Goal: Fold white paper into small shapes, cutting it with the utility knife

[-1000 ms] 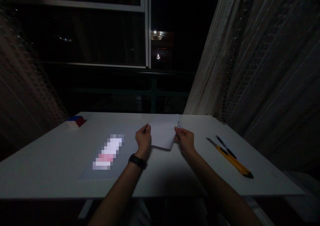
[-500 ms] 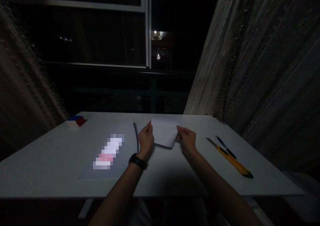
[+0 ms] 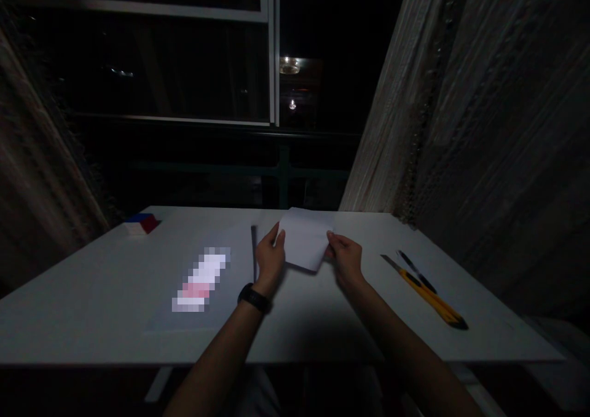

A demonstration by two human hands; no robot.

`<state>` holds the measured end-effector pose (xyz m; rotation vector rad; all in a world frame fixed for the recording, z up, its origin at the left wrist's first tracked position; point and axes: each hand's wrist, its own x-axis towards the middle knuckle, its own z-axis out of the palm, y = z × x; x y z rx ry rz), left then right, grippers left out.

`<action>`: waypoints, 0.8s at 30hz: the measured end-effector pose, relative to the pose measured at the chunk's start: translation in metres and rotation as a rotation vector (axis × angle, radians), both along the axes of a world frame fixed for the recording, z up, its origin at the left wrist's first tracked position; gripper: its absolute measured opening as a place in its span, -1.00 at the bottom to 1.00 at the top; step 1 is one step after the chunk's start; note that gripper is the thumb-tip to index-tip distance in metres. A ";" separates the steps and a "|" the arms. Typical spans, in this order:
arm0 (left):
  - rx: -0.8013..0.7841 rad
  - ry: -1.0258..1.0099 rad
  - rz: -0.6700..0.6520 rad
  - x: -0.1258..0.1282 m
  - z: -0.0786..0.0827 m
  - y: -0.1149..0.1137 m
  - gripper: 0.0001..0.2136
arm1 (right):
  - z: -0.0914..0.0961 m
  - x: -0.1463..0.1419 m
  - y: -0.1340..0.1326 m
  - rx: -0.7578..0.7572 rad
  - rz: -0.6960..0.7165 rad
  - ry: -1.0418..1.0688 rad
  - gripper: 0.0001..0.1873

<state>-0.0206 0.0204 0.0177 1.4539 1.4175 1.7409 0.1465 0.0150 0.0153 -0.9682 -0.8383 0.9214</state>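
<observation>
A white sheet of paper is held up over the table between both my hands. My left hand pinches its left edge, thumb on the near face; a dark watch sits on that wrist. On the opposite edge, my right hand grips the paper between thumb and fingers. Left of my hands lie larger white sheets, their right edge lifted a little. On them rests a bright, pixelated rectangle, its details blurred out.
A yellow utility knife with its blade out lies right of my hands, beside a dark pen. At the far left corner of the white table stands a coloured cube. Curtains flank a dark window.
The top edge of the paper in my hands has risen, so more of its face shows. My hands have hardly moved. The lifted edge of the sheets at left has shifted slightly.
</observation>
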 end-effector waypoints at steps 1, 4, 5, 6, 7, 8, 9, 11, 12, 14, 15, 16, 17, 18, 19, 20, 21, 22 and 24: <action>-0.001 0.006 0.006 0.000 0.000 0.000 -0.65 | 0.000 0.000 0.000 0.000 0.004 0.004 -0.63; -0.005 0.022 0.077 -0.001 0.000 0.000 -0.68 | 0.001 0.000 -0.002 -0.005 0.047 0.014 -0.63; -0.004 0.025 0.103 -0.002 0.000 0.000 -0.68 | 0.001 -0.001 -0.003 -0.013 0.061 0.014 -0.63; 0.000 0.023 0.118 -0.002 -0.001 0.000 -0.68 | 0.001 -0.001 -0.003 -0.025 0.070 0.013 -0.62; 0.004 0.017 0.127 -0.003 -0.001 0.001 -0.69 | 0.001 -0.002 -0.003 -0.037 0.077 0.010 -0.61; 0.008 0.010 0.131 -0.003 -0.001 0.001 -0.69 | 0.000 -0.002 -0.003 -0.046 0.082 0.006 -0.61; 0.010 0.003 0.131 -0.003 -0.001 0.001 -0.69 | -0.001 -0.003 -0.003 -0.050 0.080 -0.003 -0.60; 0.011 -0.008 0.127 -0.002 -0.001 0.001 -0.70 | -0.002 -0.003 -0.002 -0.054 0.064 -0.032 -0.60; 0.008 -0.016 0.126 -0.002 -0.001 0.001 -0.70 | -0.002 -0.003 -0.002 -0.056 0.049 -0.049 -0.60; 0.005 -0.034 0.121 -0.002 0.000 0.000 -0.71 | -0.003 -0.002 -0.001 -0.065 0.015 -0.077 -0.59; 0.005 -0.043 0.120 -0.001 0.000 -0.001 -0.72 | -0.003 -0.002 -0.001 -0.069 0.007 -0.083 -0.59; 0.008 -0.048 0.121 -0.001 0.001 -0.001 -0.72 | -0.003 -0.002 -0.001 -0.070 0.010 -0.083 -0.59; 0.013 -0.048 0.122 -0.001 0.001 -0.001 -0.72 | -0.003 -0.002 -0.002 -0.071 0.022 -0.076 -0.59; 0.020 -0.044 0.124 -0.001 0.001 -0.002 -0.72 | -0.003 -0.002 -0.002 -0.075 0.042 -0.067 -0.59; 0.026 -0.037 0.126 -0.001 0.002 -0.002 -0.72 | -0.003 -0.002 -0.002 -0.081 0.062 -0.058 -0.60; 0.032 -0.034 0.128 -0.001 0.002 -0.003 -0.71 | -0.004 -0.003 -0.002 -0.088 0.078 -0.052 -0.60; 0.035 -0.034 0.128 0.000 0.003 -0.003 -0.71 | -0.005 -0.003 -0.002 -0.094 0.086 -0.049 -0.60; 0.038 -0.037 0.123 0.000 0.003 -0.004 -0.71 | -0.005 -0.003 -0.001 -0.098 0.085 -0.047 -0.60; 0.032 -0.063 0.108 0.000 0.005 -0.004 -0.71 | -0.005 -0.003 0.000 -0.095 0.060 -0.057 -0.61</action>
